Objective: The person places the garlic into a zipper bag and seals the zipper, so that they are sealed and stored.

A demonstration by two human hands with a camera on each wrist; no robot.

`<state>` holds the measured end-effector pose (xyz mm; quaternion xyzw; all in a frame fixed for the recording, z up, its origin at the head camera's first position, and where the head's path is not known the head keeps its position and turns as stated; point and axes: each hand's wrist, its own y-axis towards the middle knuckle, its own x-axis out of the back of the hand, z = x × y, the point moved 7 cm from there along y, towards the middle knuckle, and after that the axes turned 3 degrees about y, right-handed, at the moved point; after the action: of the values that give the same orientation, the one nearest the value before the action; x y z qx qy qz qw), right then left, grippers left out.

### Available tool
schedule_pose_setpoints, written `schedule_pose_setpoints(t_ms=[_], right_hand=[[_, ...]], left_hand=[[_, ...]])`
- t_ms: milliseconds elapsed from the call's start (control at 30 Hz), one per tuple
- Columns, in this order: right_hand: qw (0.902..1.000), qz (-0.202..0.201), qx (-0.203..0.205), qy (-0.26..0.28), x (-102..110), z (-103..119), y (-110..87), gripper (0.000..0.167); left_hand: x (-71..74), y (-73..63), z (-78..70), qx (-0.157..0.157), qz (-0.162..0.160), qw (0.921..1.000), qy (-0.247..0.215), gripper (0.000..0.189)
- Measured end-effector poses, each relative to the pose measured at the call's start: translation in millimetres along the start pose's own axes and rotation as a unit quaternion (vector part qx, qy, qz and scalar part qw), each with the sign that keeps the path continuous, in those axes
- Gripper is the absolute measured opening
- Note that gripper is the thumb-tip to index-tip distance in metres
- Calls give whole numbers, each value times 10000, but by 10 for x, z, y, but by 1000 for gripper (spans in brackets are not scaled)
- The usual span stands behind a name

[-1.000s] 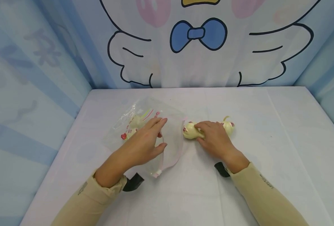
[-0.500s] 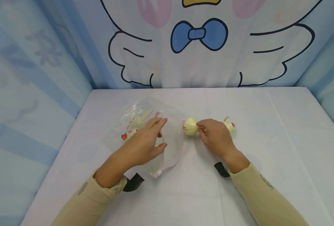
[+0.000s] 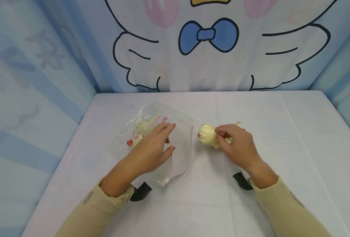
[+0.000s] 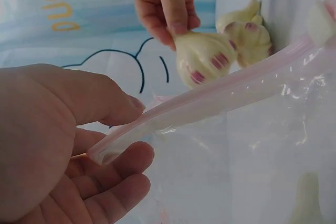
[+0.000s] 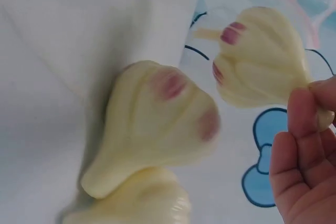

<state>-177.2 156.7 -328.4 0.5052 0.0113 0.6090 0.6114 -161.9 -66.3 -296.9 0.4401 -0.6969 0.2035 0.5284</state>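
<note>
My right hand (image 3: 235, 140) pinches a cream imitation garlic bulb (image 3: 207, 135) with purple marks by its narrow stem. In the left wrist view the held garlic bulb (image 4: 205, 59) hangs just beyond the pink zip edge (image 4: 220, 85) of a clear bag. My left hand (image 3: 151, 148) is at the mouth of the clear zip bag (image 3: 180, 148), thumb and fingers spread apart along its edge. Two more garlic bulbs lie near the right hand; the right wrist view shows one whole bulb (image 5: 157, 114) and part of another bulb (image 5: 136, 200).
Inside the bag are cream pieces (image 3: 142, 128), a red piece (image 3: 129, 143) and thin pink and green strips, partly hidden by the left hand. A white cloth covers the table (image 3: 269, 197). Patterned curtains (image 3: 204, 72) stand along the back and sides.
The right hand has changed from lying over the garlic to pinching one bulb by its stem, and has shifted slightly right with it. The left hand has stayed almost still.
</note>
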Motion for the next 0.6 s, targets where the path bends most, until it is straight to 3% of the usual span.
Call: schedule_pose_setpoints(t_ms=[233, 333, 500, 600], right_hand=[[9968, 128, 37, 782, 184, 131, -61, 24], [9923, 218, 242, 1192, 204, 230, -88, 28], [9841, 473, 520, 1629, 120, 379, -132, 33], [9805, 687, 424, 1791, -4, 401, -165, 33]], left_hand=[[48, -8, -17, -219, -212, 9995, -21, 58], [55, -8, -24, -294, -275, 9992, 33, 56], [57, 6, -23, -250, -252, 9993, 103, 54], [62, 13, -22, -202, -213, 9995, 114, 54]])
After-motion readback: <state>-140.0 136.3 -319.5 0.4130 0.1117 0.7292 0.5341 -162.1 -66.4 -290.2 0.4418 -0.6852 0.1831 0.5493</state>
